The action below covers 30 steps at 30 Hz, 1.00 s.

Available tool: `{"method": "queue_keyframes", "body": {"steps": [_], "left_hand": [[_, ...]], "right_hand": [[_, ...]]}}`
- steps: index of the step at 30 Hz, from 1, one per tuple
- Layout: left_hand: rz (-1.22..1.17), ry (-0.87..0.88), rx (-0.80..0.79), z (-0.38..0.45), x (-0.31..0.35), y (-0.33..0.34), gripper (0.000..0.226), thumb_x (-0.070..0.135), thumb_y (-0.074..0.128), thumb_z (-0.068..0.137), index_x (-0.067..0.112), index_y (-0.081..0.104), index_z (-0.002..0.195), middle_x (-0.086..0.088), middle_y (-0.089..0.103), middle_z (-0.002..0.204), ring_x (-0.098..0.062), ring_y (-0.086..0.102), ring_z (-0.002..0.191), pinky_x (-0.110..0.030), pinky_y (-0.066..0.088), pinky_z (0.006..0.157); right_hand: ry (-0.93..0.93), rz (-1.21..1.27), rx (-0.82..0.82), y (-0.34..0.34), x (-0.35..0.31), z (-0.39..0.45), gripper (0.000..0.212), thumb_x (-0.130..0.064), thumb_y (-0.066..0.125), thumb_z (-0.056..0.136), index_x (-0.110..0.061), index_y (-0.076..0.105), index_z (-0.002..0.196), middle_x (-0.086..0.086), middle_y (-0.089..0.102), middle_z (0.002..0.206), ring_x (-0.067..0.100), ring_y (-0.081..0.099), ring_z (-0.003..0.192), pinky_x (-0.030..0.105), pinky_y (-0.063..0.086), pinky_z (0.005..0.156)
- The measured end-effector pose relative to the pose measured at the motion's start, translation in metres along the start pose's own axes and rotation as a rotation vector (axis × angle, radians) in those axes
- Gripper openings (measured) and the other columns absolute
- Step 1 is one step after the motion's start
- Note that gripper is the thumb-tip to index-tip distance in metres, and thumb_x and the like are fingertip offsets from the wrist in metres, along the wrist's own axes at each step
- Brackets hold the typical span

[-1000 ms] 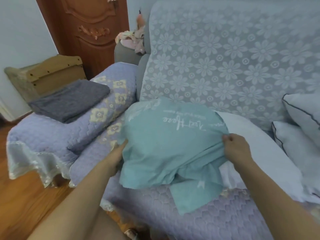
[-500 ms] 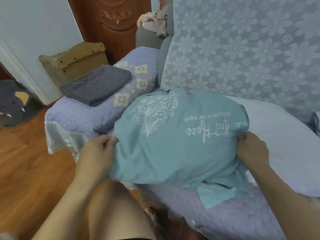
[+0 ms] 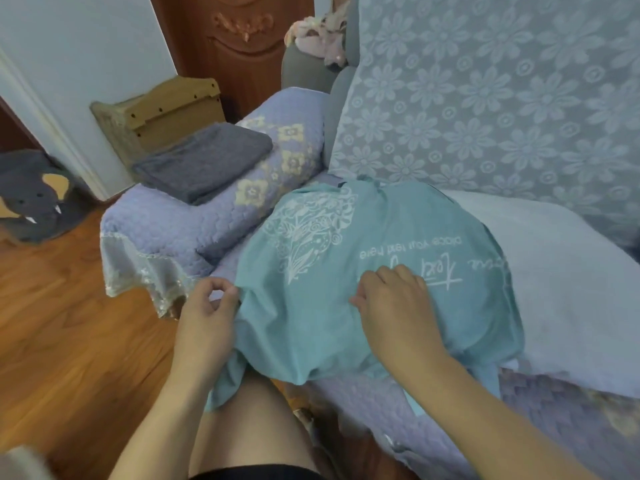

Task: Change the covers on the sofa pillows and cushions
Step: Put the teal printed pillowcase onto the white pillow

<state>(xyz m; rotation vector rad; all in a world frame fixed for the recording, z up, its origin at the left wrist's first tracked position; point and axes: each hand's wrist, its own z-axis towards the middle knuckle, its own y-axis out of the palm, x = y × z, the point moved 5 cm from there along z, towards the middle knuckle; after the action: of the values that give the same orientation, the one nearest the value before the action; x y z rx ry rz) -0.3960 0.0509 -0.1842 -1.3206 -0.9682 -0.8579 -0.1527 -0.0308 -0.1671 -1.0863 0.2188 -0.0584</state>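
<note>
A pillow in a teal cover (image 3: 322,306) with a white feather print and upside-down lettering lies on the sofa seat, its loose open end hanging toward my knee. My left hand (image 3: 207,317) pinches the cover's left edge between thumb and fingers. My right hand (image 3: 394,306) rests on top of the cover near its middle, fingers curled and pressing the cloth; whether it grips a fold is unclear. A bare white pillow (image 3: 568,282) lies under and to the right of the teal one.
A folded grey cloth (image 3: 204,161) lies on the lilac quilted armrest (image 3: 173,223). The sofa back wears a pale floral lace cover (image 3: 502,98). A wooden box (image 3: 156,116), a carved door (image 3: 239,36) and a grey elephant toy (image 3: 31,199) stand left on the wooden floor.
My right hand left the cover's right edge and moved to its top middle. My left hand now pinches the left edge. The view shifted left and down.
</note>
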Motion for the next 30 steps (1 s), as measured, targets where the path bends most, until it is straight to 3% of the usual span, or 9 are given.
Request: {"method": "queue_keyframes", "body": {"steps": [3,6,9,11,15,18,21,25,30], "left_hand": [[0.036,-0.011,-0.025,0.000,0.003,0.003,0.017,0.033,0.054,0.101,0.024,0.055,0.086,-0.010,0.068,0.085,-0.021,0.057,0.069,-0.042,0.043,0.066],[0.045,-0.045,-0.065,-0.003,0.002,0.006,0.022,0.041,0.049,0.102,0.024,0.054,0.088,-0.015,0.068,0.087,-0.029,0.062,0.072,-0.051,0.049,0.072],[-0.024,-0.071,-0.148,-0.012,0.004,0.014,0.023,0.043,0.049,0.102,0.030,0.055,0.085,-0.010,0.071,0.081,-0.027,0.065,0.069,-0.051,0.052,0.071],[-0.101,-0.105,-0.216,-0.023,0.006,0.023,0.023,0.038,0.050,0.104,0.024,0.056,0.087,-0.005,0.071,0.074,-0.020,0.062,0.064,-0.044,0.050,0.066],[-0.261,-0.170,-0.332,-0.038,0.008,0.036,0.020,0.023,0.050,0.106,0.011,0.055,0.090,-0.008,0.062,0.074,-0.019,0.055,0.070,-0.035,0.045,0.068],[-0.366,-0.198,-0.341,-0.040,0.006,0.035,0.014,0.016,0.052,0.103,0.008,0.056,0.093,-0.009,0.055,0.076,-0.015,0.052,0.068,-0.026,0.044,0.061],[-0.431,-0.233,-0.352,-0.041,0.004,0.034,0.014,0.013,0.055,0.101,0.007,0.059,0.089,-0.012,0.059,0.077,-0.020,0.056,0.071,-0.030,0.048,0.067],[-0.548,-0.341,-0.284,-0.038,-0.004,0.034,0.013,0.009,0.056,0.099,0.009,0.060,0.087,-0.015,0.064,0.081,-0.026,0.061,0.076,-0.040,0.049,0.078],[-0.614,-0.334,-0.254,-0.041,0.003,0.040,0.014,0.012,0.053,0.102,0.008,0.057,0.089,-0.012,0.066,0.079,-0.022,0.061,0.073,-0.038,0.049,0.074]], "right_hand": [[0.010,0.052,0.008,0.000,0.006,0.001,0.023,-0.025,0.081,0.079,-0.021,0.059,0.072,-0.003,0.058,0.073,0.025,0.053,0.075,0.037,0.041,0.069],[0.004,0.199,0.049,-0.013,-0.006,0.000,0.020,-0.026,0.078,0.081,-0.018,0.060,0.085,0.000,0.057,0.085,0.027,0.054,0.081,0.041,0.048,0.073],[0.061,0.245,-0.061,-0.012,-0.028,0.001,0.052,-0.051,0.070,0.081,-0.016,0.058,0.118,0.003,0.055,0.110,0.027,0.050,0.101,0.041,0.047,0.087],[0.125,0.198,-0.131,-0.004,-0.039,0.004,0.064,-0.063,0.064,0.080,-0.018,0.053,0.124,0.003,0.051,0.116,0.028,0.048,0.109,0.042,0.045,0.092],[0.220,0.183,-0.165,0.005,-0.047,0.003,0.045,-0.056,0.064,0.086,-0.022,0.054,0.112,0.001,0.055,0.113,0.028,0.050,0.112,0.044,0.042,0.092],[0.248,0.223,-0.163,0.016,-0.044,-0.004,0.021,-0.040,0.069,0.088,-0.023,0.058,0.090,0.001,0.060,0.098,0.030,0.055,0.100,0.044,0.043,0.085],[0.303,0.425,-0.174,0.020,-0.035,-0.006,0.026,-0.035,0.075,0.085,-0.027,0.054,0.071,-0.006,0.056,0.077,0.025,0.056,0.084,0.037,0.041,0.075],[0.339,0.640,-0.245,0.001,-0.027,0.000,0.024,-0.034,0.074,0.086,-0.019,0.062,0.071,-0.009,0.054,0.065,0.010,0.052,0.066,0.028,0.033,0.061],[0.399,0.735,-0.232,-0.037,0.027,0.012,0.026,-0.030,0.076,0.085,-0.019,0.063,0.065,-0.012,0.053,0.052,0.002,0.048,0.052,0.015,0.035,0.052]]}}
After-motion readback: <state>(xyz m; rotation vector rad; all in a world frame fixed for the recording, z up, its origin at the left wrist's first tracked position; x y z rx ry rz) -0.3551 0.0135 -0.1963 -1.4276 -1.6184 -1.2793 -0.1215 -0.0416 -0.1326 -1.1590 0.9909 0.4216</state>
